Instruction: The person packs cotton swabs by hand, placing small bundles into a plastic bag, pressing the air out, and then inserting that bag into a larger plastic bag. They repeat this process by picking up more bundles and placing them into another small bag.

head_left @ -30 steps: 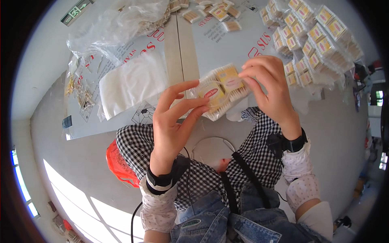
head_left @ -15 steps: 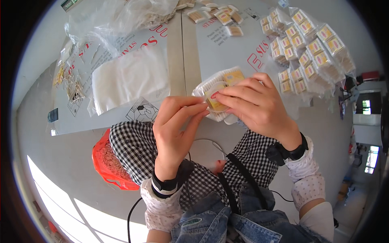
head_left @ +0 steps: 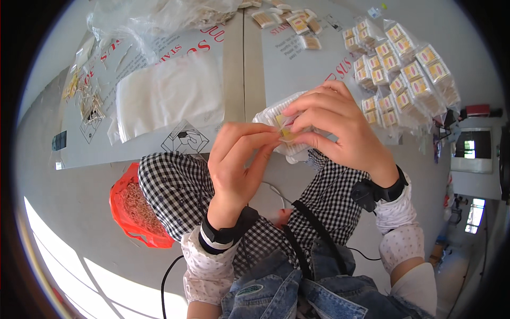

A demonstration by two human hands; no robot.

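A clear plastic bag of cotton swabs (head_left: 270, 114) with a yellow label is held up between my hands, above the table's near edge. My left hand (head_left: 232, 162) pinches the film at the bag's near side, thumb against fingertips. Bent over the bag from the right, my right hand (head_left: 348, 130) grips it with thumb and fingers, covering most of the label. The fingertips of both hands nearly meet at the film. What exactly lies between them is too small to make out.
Left of my hands lies a stack of flat plastic bags (head_left: 170, 95). Filled swab bags (head_left: 411, 72) sit in rows at the right. Loose swab packs (head_left: 298, 22), crumpled film (head_left: 154, 21) and scattered sticks (head_left: 91, 105) are farther out. A red bag (head_left: 121, 192) stands on the floor.
The swab bag has tilted, and my right fingers have closed in toward the left fingertips, hiding more of the yellow label. The view has shifted slightly.
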